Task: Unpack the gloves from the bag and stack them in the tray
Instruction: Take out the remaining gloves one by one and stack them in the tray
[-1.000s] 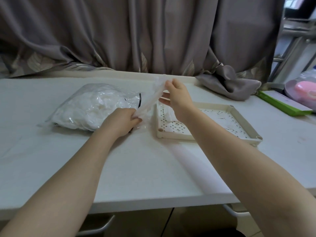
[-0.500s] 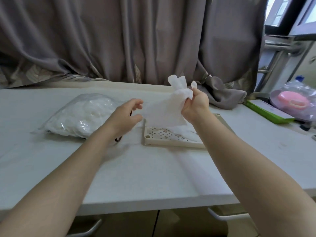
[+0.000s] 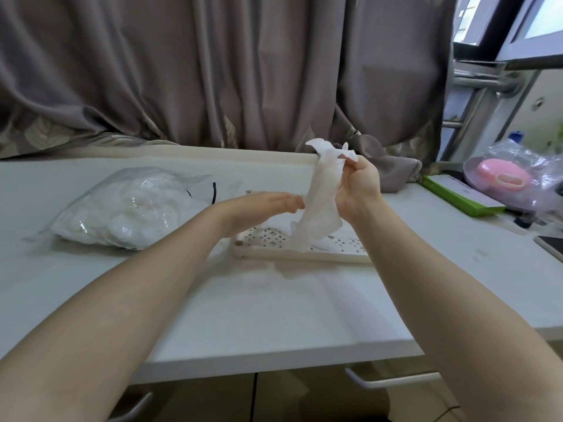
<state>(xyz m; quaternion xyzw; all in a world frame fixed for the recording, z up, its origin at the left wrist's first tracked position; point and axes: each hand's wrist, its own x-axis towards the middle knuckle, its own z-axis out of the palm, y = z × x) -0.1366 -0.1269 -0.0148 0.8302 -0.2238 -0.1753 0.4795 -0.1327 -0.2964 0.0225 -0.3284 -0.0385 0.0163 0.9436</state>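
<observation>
A clear plastic bag [image 3: 128, 208] full of white gloves lies on the table at the left. My right hand [image 3: 359, 185] pinches one thin translucent glove [image 3: 320, 202] near its finger end, so it hangs down over the cream perforated tray [image 3: 304, 255]. My left hand [image 3: 262, 208] is stretched out flat with straight fingers, its fingertips touching the hanging glove's left side. At least one more glove lies in the tray, partly hidden behind the hanging one.
The white table [image 3: 274, 300] meets a grey curtain [image 3: 213, 71] at its back edge. A green-edged box [image 3: 460, 196] and a bagged pink item [image 3: 518, 178] sit at the far right. A phone corner [image 3: 551, 245] shows at the right edge.
My right hand has pulled a glove out of the bag and raised it over the tray. My left hand let go of the bag, straightened its fingers and reached across to the glove.
</observation>
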